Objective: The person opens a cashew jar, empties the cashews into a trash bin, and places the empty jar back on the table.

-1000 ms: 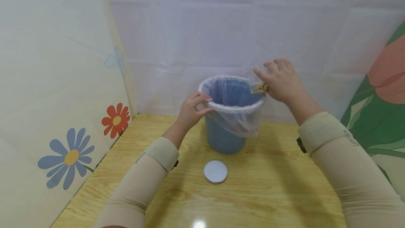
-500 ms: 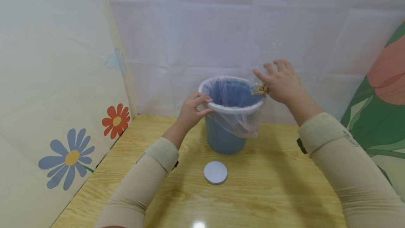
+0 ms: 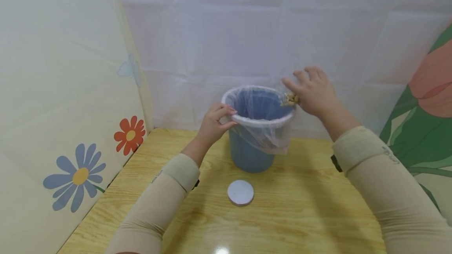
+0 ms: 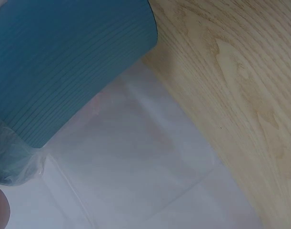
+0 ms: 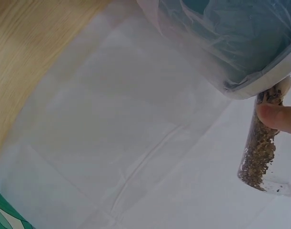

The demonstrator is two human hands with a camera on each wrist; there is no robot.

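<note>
A blue trash can (image 3: 251, 156) stands on the table, lined with a thin clear plastic bag (image 3: 270, 138) folded over its white rim (image 3: 259, 121). My left hand (image 3: 213, 122) pinches the rim at its left, thumb outside and fingers over the top. At the right of the rim, my right hand (image 3: 316, 93) holds a clear jar (image 5: 259, 157) tilted, its mouth towards the can's opening. Brown dried bits fill part of the jar, and tan pieces (image 3: 290, 99) show near its mouth. The right palm hides much of the jar in the head view.
A round white lid-like disc (image 3: 240, 192) lies on the wooden table (image 3: 289, 211) in front of the can. White cloth (image 3: 226, 34) hangs behind it. A flower-printed panel (image 3: 70, 89) rises at the left, another printed panel (image 3: 423, 128) at the right.
</note>
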